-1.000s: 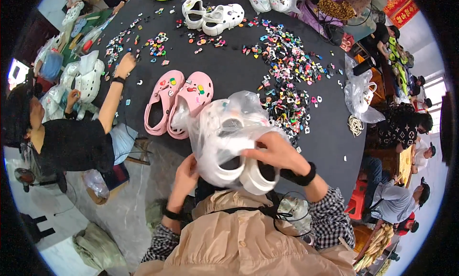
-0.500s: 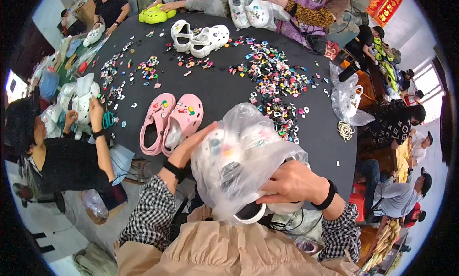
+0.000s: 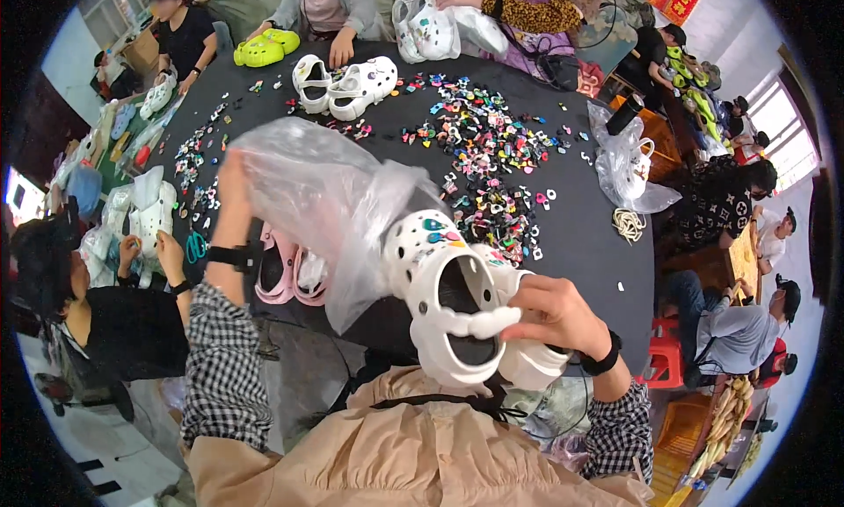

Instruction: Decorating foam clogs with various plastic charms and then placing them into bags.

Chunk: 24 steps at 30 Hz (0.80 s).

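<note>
A pair of white clogs (image 3: 453, 344) with colourful charms on the toes hangs in front of me over the table's near edge. My right hand (image 3: 561, 312) is closed on them at the heel, fingers round the strap. To the left, my left hand (image 3: 234, 186) grips the end of a clear plastic bag (image 3: 321, 191), which stretches across to the toes of the clogs. The bag's other end lies against the toes, and the clogs are mostly outside it. Partly behind the bag, pink clogs (image 3: 278, 278) rest on the black table (image 3: 387, 151).
Loose shoe charms (image 3: 492, 164) lie in heaps over the table. Another white pair of clogs (image 3: 347, 85) stands at the far side, near lime clogs (image 3: 266, 47). A bagged shoe (image 3: 635, 169) and a cord bundle (image 3: 628, 225) are at the right. Co-workers sit around.
My left hand has moved left and up, drawing the plastic bag off the white clogs, which were inside it. My right hand now holds the clogs at the heel, rather than through the bag.
</note>
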Available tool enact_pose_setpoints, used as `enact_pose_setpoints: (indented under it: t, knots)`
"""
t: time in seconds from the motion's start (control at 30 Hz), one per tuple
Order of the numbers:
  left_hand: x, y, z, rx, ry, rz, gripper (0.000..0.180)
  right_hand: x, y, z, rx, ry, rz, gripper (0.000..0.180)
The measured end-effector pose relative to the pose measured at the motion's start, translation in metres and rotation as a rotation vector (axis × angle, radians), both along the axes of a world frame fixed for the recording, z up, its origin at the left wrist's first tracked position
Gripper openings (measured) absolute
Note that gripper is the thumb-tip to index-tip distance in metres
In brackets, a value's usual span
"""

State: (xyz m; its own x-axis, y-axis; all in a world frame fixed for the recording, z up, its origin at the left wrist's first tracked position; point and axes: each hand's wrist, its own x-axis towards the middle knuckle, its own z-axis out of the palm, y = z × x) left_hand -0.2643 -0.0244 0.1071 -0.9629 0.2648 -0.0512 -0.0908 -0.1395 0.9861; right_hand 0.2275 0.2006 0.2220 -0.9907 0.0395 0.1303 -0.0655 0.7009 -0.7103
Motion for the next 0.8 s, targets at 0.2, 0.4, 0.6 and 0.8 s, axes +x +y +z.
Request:
enact_pose_setpoints:
  t: [0.2, 0.4, 0.6, 0.8]
  knots:
    - [0.036, -0.031, 0.119, 0.052, 0.189, -0.002, 0.039, -0.019, 0.002, -0.044, 0.036, 0.036, -0.357, 0.029]
    - [0.105, -0.054, 0.202, 0.040, 0.246, -0.002, 0.045, -0.060, -0.034, -0.087, 0.483, 0.194, -0.308, 0.023]
    - [0.156, -0.072, 0.224, -0.062, 0.444, -0.078, 0.045, -0.088, -0.068, -0.196, 0.382, -0.051, -0.263, 0.016]
    - [0.192, -0.081, 0.225, -0.542, 0.602, -0.803, 0.040, -0.108, -0.065, -0.090, -0.319, 0.209, -0.216, 0.088]
